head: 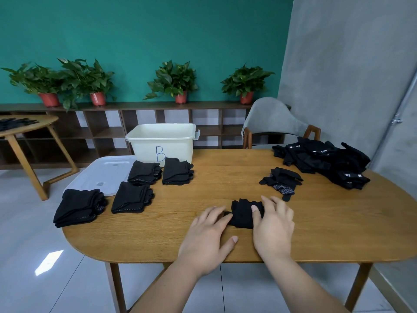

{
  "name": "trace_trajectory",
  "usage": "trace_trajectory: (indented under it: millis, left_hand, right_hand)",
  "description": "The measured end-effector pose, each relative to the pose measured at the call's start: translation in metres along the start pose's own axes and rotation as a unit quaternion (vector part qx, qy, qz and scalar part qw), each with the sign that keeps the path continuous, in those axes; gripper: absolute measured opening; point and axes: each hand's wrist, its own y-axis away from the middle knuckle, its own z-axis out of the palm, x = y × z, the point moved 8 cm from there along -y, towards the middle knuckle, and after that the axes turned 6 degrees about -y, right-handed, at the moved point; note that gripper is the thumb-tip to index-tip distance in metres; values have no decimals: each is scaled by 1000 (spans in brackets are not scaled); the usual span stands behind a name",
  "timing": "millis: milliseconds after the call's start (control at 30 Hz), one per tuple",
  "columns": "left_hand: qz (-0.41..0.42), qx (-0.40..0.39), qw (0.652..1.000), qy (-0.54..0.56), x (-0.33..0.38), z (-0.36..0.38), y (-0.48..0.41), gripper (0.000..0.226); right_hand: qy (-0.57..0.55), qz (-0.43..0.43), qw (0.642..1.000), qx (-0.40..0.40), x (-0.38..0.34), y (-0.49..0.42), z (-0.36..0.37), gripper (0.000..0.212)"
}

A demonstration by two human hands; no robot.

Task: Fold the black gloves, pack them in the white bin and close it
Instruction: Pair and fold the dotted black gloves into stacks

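Observation:
A folded black glove [242, 213] lies near the table's front edge. My left hand [208, 236] touches its left side with straight fingers. My right hand [272, 222] presses flat on its right side, thumb lying on the cloth. Several stacks of folded gloves [133, 197] sit at the left. A loose glove pair [281, 181] lies to the right, and a pile of unfolded gloves [325, 161] is at the far right. The white bin [162, 141], marked B, stands open at the back. Its lid [101, 175] lies flat on the table's left end.
The wooden table [316, 233] has bare surface in the middle and front right. A grey chair [273, 118] stands behind the table at the right. A second round table [27, 125] is at the far left. Potted plants line a shelf by the wall.

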Motion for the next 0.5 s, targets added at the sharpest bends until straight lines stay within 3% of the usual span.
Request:
trace_trajectory:
  millis: [100, 200, 367, 500]
  left_hand:
    - [21, 1, 1000, -3, 7, -2, 2, 67]
    - [36, -12, 999, -12, 11, -1, 4, 63]
    - [40, -9, 999, -14, 12, -2, 3, 61]
    - [62, 2, 998, -7, 15, -4, 4, 56]
  right_hand:
    - [82, -81, 983, -143, -15, 4, 23, 58]
    - [134, -73, 953, -260, -8, 6, 46, 61]
    - [130, -68, 957, -252, -9, 5, 45, 62]
    - [44, -72, 986, -145, -7, 3, 28, 53]
